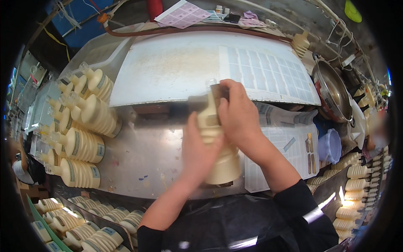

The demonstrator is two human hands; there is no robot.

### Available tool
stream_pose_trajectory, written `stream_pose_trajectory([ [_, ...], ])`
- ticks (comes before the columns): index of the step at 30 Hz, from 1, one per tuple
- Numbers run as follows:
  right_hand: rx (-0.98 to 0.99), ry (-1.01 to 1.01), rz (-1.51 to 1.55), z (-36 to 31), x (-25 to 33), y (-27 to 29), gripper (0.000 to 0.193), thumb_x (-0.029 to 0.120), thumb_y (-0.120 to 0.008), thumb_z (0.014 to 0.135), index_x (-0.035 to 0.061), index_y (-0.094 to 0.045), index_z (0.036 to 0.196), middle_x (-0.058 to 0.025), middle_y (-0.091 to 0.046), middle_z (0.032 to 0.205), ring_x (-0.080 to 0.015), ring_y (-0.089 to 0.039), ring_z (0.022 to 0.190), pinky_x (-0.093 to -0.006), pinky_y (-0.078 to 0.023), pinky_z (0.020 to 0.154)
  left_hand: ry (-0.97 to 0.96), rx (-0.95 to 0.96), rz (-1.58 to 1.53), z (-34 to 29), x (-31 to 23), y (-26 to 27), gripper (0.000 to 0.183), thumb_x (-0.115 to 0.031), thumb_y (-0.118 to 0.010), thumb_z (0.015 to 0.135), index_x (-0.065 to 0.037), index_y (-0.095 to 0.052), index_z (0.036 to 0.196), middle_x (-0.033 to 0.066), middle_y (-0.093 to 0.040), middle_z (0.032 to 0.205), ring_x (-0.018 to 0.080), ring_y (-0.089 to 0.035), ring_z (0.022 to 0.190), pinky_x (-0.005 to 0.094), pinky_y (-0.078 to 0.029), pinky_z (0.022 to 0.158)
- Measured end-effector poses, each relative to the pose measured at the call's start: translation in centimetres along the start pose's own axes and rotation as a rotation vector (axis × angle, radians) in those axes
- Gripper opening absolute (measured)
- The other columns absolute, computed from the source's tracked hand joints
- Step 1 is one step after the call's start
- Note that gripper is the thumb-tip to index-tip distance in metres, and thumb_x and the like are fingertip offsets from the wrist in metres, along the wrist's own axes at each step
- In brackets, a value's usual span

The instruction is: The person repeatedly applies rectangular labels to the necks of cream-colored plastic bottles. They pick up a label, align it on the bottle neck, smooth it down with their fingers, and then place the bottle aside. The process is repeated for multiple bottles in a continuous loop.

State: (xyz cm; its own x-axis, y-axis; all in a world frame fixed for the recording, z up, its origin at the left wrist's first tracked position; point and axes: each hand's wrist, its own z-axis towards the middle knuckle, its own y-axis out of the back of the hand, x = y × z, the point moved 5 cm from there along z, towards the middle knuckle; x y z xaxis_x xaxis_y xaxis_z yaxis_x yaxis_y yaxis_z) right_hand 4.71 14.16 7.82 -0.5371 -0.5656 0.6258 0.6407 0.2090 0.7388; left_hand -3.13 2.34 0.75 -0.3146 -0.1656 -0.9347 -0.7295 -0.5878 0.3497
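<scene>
A cream ribbed bottle (224,168) with a clear neck stands at the front of the metal worktop, between my two hands. My left hand (196,149), blurred by motion, is closed against its left side. Higher up, my right hand (239,113) grips a dark brown label strip (219,94) at the bottle's shoulder. The strip's other end shows blurred on the left of the neck. My right palm and fingers hide much of the bottle's right side.
Several similar bottles (82,145) lie stacked at left; more fill boxes (103,239) at lower left and lower right. A white board (168,67) with a label sheet (264,71) lies ahead. Another label sheet (273,155), a lilac bucket (330,146) and a metal pan (333,86) are at right.
</scene>
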Motion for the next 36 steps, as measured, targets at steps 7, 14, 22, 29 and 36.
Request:
stream_pose_trajectory([
  [7, -0.115, 0.048, 0.229, -0.7, -5.0, 0.2, 0.041, 0.007, -0.054, 0.098, 0.0018, -0.048, 0.139, -0.0214, -0.061, 0.128, -0.0356, -0.063, 0.113, -0.0424, -0.049, 0.099, 0.237, 0.082, -0.412, 2.4, 2.0, -1.0, 0.048, -0.034, -0.061, 0.102, -0.003, -0.047, 0.137, 0.0157, -0.063, 0.125, 0.0244, -0.064, 0.109, 0.0378, -0.052, 0.096],
  [14, -0.206, 0.188, 0.348, -0.1, -4.0, 1.7, 0.04, 0.009, -0.053, 0.099, 0.0003, -0.048, 0.137, -0.0219, -0.06, 0.128, -0.0368, -0.061, 0.116, -0.0432, -0.048, 0.101, 0.174, 0.045, -0.44, 1.9, 1.8, 0.0, 0.039, -0.024, -0.044, 0.109, -0.004, -0.047, 0.143, 0.0126, -0.057, 0.129, 0.0174, -0.056, 0.114, 0.0333, -0.047, 0.1],
  [22, -0.061, 0.054, 0.305, -0.5, -3.2, 0.0, 0.041, 0.009, -0.054, 0.098, 0.0027, -0.046, 0.138, -0.0229, -0.056, 0.132, -0.0453, -0.059, 0.114, -0.0506, -0.048, 0.098, -0.19, 0.122, 0.449, -2.5, -2.6, 0.4, 0.096, -0.038, -0.073, 0.086, -0.005, -0.026, 0.162, 0.0287, -0.033, 0.152, 0.0419, -0.046, 0.133, 0.0471, -0.039, 0.113],
  [29, -0.208, 0.112, 0.335, -1.2, -8.5, -0.6, 0.042, 0.005, -0.054, 0.099, 0.0013, -0.046, 0.14, -0.0182, -0.059, 0.126, -0.0316, -0.061, 0.111, -0.0397, -0.049, 0.097, -0.098, 0.149, 0.231, -2.3, -1.4, -0.4, 0.106, -0.026, -0.077, 0.08, -0.004, -0.016, 0.164, 0.029, -0.037, 0.151, 0.0453, -0.051, 0.131, 0.0498, -0.046, 0.109],
  [36, -0.196, 0.248, 0.303, -0.5, -7.5, 0.5, 0.042, 0.002, -0.055, 0.098, 0.0007, -0.047, 0.139, -0.0183, -0.059, 0.126, -0.031, -0.061, 0.111, -0.0387, -0.048, 0.098, -0.03, 0.122, 0.12, -2.4, -0.6, -0.1, 0.111, -0.032, -0.077, 0.082, -0.002, -0.011, 0.165, 0.0249, -0.04, 0.149, 0.0363, -0.05, 0.134, 0.0446, -0.041, 0.113],
])
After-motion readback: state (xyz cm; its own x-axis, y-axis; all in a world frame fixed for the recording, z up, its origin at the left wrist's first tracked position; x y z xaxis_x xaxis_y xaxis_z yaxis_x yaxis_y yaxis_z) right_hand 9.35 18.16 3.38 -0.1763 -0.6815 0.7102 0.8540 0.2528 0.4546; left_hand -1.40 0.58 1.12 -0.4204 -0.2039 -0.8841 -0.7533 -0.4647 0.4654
